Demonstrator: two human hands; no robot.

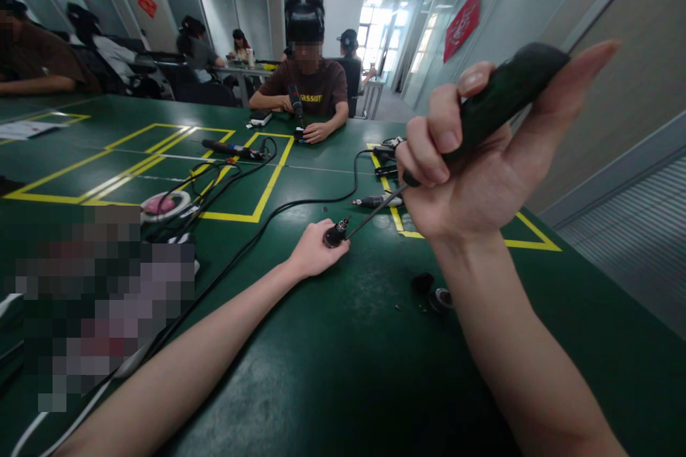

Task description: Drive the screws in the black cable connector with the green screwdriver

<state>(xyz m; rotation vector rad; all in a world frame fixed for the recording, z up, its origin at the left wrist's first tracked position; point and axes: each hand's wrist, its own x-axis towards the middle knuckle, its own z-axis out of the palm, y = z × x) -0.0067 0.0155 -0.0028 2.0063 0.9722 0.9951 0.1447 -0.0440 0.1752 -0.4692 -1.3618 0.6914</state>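
My right hand [474, 193] is raised and wrapped around the thick dark handle of a screwdriver [504, 100], thumb stretched along its end. The thin metal shaft slants down and left, its tip meeting or passing close by a small black cylindrical part [335, 233] with a metal top. My left hand [316, 250] grips that part low over the green table, fingers closed around its sides. Whether the tip touches the part I cannot tell. Right of it on the table lie a round black-and-metal piece [440, 300] and a small black cap [422, 281].
A pen-shaped tool [375, 201] lies beyond my hands near yellow tape lines. Black cables [300, 204] cross the green table [332, 371]. At left are a tape roll [185, 207] and another dark corded tool [233, 150]. Across the table a person [305, 86] holds a tool.
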